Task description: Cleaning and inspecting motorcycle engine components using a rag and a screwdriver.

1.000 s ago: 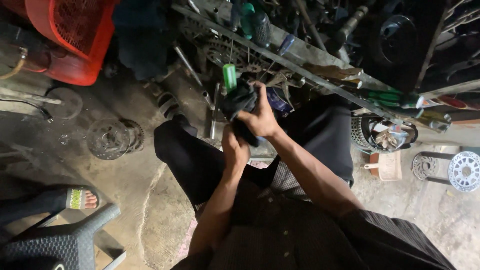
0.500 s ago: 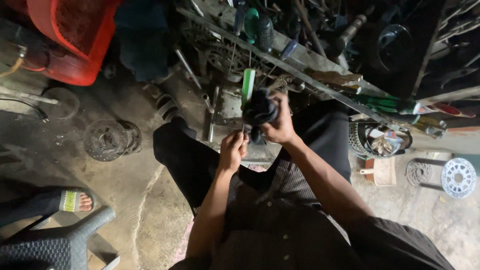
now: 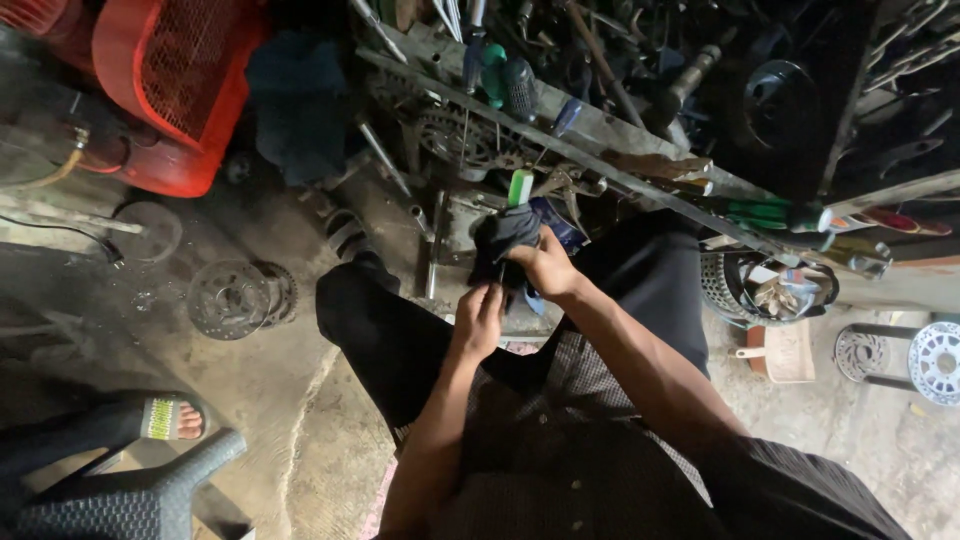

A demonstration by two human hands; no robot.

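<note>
Two hands at work above the lap: right hand point(image 3: 548, 268) closed on a dark rag point(image 3: 503, 235) wrapping a green-tipped tool point(image 3: 520, 187); left hand point(image 3: 480, 318) pinches its lower end. Advise firm, steady hold.

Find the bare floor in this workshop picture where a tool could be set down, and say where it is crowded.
Bare concrete lies left of the person's knee, between the round metal disc and the dark plastic chair. Crowded: the tool rack ahead of both hands, and the basket and wheel at right.
</note>
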